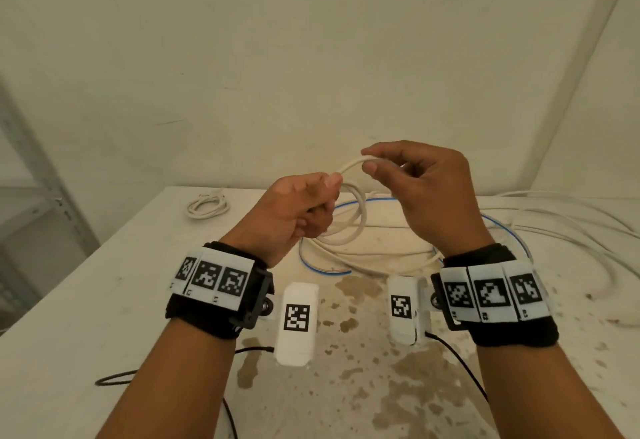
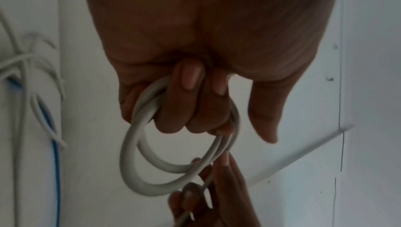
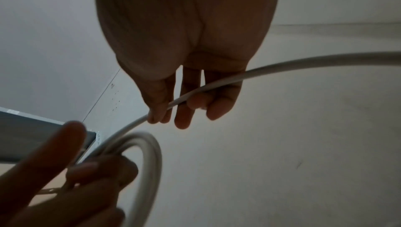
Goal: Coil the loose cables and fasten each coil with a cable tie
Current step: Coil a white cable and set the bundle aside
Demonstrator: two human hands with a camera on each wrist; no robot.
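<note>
Above the middle of the table, my left hand [image 1: 304, 210] grips a small coil of white cable [image 1: 356, 222], its fingers curled through the loops [image 2: 139, 146]. My right hand [image 1: 412, 178] is just to its right and slightly higher, pinching the same white cable [image 3: 217, 86] between thumb and forefinger where it arches over from the coil. In the right wrist view the cable runs across my fingers [image 3: 190, 116] and off to the right. More of this cable lies loose on the table [image 1: 374, 251] beneath both hands.
A small bundled white cable [image 1: 207, 206] lies at the table's far left. A blue cable [image 1: 381, 200] loops under the loose white one. More white cables [image 1: 568, 227] sprawl at the right. Thin black wires [image 1: 114, 378] trail from my wristbands. A metal shelf [image 1: 31, 175] stands left.
</note>
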